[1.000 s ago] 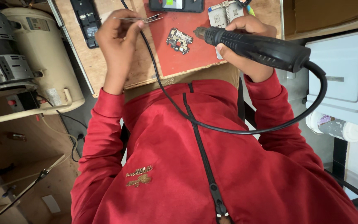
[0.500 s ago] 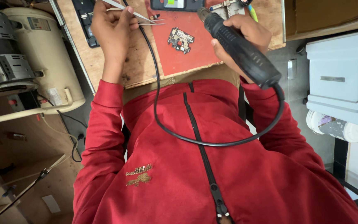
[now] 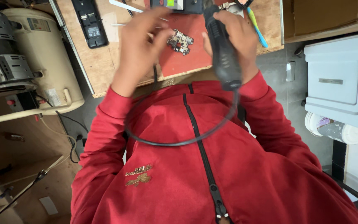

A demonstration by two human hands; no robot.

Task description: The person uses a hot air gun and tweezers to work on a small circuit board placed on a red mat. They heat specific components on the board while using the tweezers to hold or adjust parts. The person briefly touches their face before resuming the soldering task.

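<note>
Up top, the right hand (image 3: pixel 235 39) wraps a black, ribbed corded tool (image 3: pixel 223 54), its tip cut off, while the blurred left hand (image 3: pixel 139 45) pinches thin tweezers (image 3: pixel 123 6).

A thick black handpiece (image 3: pixel 223 49) stands nearly upright in the right hand's (image 3: pixel 233 39) closed grip, tip pointing away toward the bench; its black cable (image 3: pixel 179 141) loops down across the red jacket; a small circuit board (image 3: pixel 180 41) lies flat on the red mat (image 3: pixel 187 62), just beside the blurred left hand (image 3: pixel 139 45).
</note>
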